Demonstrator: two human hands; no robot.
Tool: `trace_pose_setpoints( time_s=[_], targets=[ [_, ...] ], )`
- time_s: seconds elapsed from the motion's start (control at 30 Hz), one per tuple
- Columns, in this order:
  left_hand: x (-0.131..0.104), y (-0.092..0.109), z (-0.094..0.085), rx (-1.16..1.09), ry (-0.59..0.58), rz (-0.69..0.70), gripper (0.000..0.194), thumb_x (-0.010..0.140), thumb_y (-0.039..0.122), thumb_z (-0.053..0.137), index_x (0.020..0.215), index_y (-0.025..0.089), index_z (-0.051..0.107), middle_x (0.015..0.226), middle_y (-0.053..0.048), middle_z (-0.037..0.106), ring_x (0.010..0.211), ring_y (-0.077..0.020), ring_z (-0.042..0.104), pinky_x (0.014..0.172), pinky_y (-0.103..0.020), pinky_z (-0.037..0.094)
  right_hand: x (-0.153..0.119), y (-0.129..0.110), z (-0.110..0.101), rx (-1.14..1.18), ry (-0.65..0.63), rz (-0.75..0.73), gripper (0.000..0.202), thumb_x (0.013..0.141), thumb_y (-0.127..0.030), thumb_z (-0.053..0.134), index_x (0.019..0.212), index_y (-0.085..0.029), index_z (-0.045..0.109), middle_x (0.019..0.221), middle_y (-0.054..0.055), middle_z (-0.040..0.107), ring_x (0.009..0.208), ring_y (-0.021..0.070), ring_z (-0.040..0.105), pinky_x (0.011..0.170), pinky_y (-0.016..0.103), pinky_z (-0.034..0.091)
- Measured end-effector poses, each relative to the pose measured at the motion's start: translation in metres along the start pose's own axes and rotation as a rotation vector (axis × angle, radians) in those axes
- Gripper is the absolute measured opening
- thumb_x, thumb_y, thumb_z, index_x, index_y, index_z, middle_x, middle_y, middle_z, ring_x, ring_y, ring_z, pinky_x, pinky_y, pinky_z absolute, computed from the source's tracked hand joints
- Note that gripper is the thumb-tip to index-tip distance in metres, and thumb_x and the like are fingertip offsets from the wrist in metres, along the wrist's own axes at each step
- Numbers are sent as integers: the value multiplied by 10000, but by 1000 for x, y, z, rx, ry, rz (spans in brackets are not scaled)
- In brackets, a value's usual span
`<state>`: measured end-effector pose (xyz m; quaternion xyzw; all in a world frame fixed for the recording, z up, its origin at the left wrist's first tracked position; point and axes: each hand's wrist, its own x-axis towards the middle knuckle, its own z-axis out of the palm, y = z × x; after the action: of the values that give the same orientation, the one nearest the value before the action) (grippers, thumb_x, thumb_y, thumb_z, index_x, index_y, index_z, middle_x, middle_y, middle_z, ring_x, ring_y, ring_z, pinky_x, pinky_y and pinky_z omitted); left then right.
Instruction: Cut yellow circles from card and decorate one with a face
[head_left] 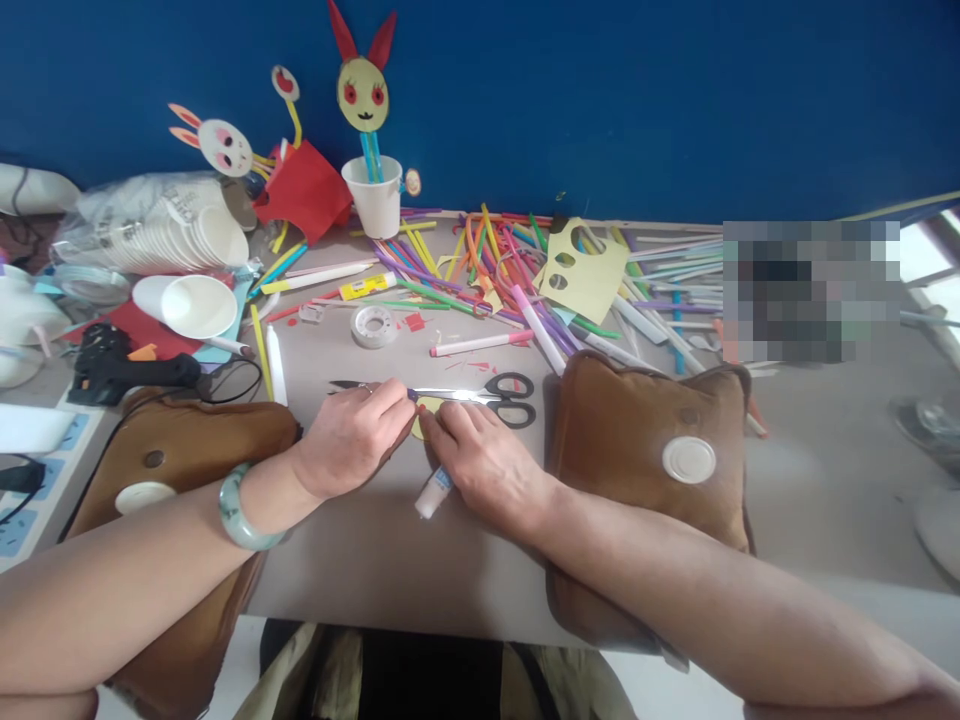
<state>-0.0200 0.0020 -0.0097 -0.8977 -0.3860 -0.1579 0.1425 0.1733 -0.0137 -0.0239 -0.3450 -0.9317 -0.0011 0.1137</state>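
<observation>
My left hand is closed round a thin dark pen-like stick. One end juts out past the knuckles, and a purplish end shows near my right fingertips. My right hand has its fingers bent and pressed onto a small pale yellow paper piece, partly covered by both hands. A speck of red shows at the fingertips. From under my right hand sticks a small white tube with blue print. Just beyond the hands lie scissors with black handles, their blades partly hidden.
Brown cushions lie under both forearms. Behind are a tape roll, a pink marker, a glue stick, a cut yellow sheet and many colored sticks. A glue gun and paper cups are left; paper-cup figures stand behind.
</observation>
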Motion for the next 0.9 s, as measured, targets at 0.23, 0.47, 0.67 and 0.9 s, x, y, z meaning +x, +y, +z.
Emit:
trace_pose_setpoints(
  time_s=[0.23,0.47,0.67,0.9],
  targets=[
    [0,0,2,-29,-13,-18,301,922,153,498,623,172,526,650,0,525,562,-118,496,519,-275,360,1,1,-1,0,-8,-2,304,958,-103,377,1170,-40,585,884,115,546,742,218,456,681,358,408],
    [-2,0,4,-59,-40,-52,279,925,148,488,653,173,546,684,-4,545,587,-126,530,540,-273,375,2,2,-2,27,-19,0,280,941,-78,381,1130,-61,588,859,99,532,722,209,439,664,353,392],
    [-1,-1,2,-77,-54,-53,265,936,150,472,686,173,558,710,-10,553,594,-135,547,529,-285,377,2,3,-3,25,-19,-5,271,927,-61,398,1103,-71,603,845,88,524,727,208,443,669,348,388],
    [-3,-2,5,-66,-59,-56,251,931,171,499,689,177,565,716,-9,552,607,-137,554,527,-292,373,2,4,-2,24,-28,-3,280,917,-58,404,1119,-78,597,858,87,524,738,209,444,695,348,393]
  ],
)
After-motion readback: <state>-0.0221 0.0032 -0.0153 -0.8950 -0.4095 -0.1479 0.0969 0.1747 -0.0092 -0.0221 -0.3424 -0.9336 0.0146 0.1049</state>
